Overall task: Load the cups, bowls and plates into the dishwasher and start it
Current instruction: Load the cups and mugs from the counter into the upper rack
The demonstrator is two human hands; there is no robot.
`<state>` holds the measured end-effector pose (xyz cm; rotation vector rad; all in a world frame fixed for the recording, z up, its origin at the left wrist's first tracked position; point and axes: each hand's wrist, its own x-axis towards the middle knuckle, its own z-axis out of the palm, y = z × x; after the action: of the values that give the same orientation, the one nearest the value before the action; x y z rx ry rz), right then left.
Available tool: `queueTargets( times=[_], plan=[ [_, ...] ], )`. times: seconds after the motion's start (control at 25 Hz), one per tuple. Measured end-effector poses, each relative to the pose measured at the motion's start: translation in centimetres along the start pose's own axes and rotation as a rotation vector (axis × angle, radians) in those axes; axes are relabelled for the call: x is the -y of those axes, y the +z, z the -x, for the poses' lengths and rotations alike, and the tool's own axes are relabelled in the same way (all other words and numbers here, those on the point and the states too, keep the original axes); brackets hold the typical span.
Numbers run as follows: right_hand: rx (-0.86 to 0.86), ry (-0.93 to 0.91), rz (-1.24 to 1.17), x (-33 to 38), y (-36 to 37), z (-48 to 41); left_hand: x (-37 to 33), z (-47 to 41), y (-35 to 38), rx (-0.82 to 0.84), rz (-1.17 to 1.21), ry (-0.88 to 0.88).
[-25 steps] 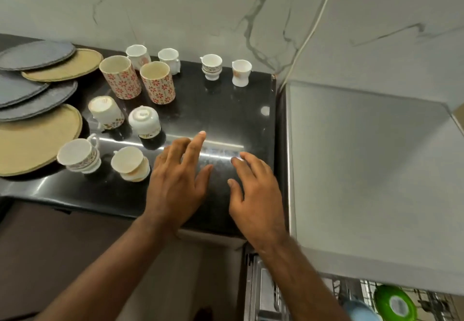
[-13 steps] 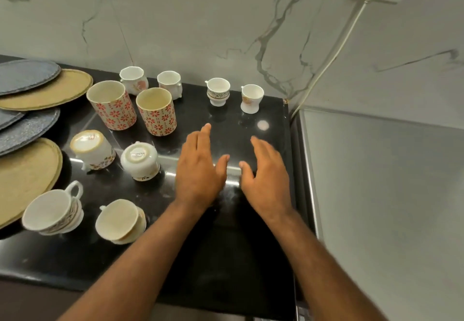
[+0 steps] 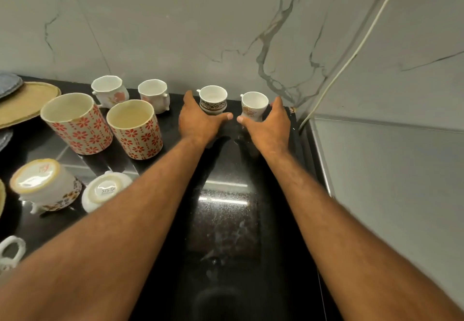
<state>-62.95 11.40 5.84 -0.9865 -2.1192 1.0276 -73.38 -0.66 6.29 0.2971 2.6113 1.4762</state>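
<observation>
L hand (image 3: 198, 123) grips banded cup (image 3: 213, 97), R hand (image 3: 270, 126) grips floral cup (image 3: 254, 104) on counter (image 3: 226, 220).

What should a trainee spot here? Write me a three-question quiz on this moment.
1. True or false: the leftmost red-flowered mug stands upside down.
2. Which small cup does the left hand curl round: A, the banded cup; B, the floral cup?
3. How many small cups stand in the row by the wall?
Key: 1 false; 2 A; 3 four.
</observation>
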Motion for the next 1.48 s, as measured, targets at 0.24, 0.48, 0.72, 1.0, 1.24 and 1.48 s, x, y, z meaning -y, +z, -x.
queueTargets(
  times=[0.24, 0.48, 0.72, 1.0, 1.24, 1.48],
  plan=[
    [0.008, -0.027, -0.006, -0.6, 1.2, -1.5, -0.9, -1.4, 1.1, -0.029, -0.016, -0.009],
    [-0.014, -0.025, -0.016, -0.4, -0.1, -1.0, -2.0, -1.3, 1.2, -0.034, -0.051, -0.055],
    [-0.013, -0.103, -0.008, -0.8, -3.4, 2.6, -1.4, 2.4, -0.4, -0.028, 0.056, -0.025],
    [0.069, -0.181, -0.088, -1.2, -10.6, 9.0, -2.9, 12.0, -3.9, 0.038, 0.182, 0.072],
    [0.124, -0.198, -0.173, -1.7, -19.3, 15.7, -6.2, 23.3, -5.3, 0.101, 0.195, 0.118],
    [0.162, -0.225, -0.274, -4.7, -29.4, 22.5, -8.6, 36.5, -3.8, 0.177, 0.24, 0.173]
  ],
)
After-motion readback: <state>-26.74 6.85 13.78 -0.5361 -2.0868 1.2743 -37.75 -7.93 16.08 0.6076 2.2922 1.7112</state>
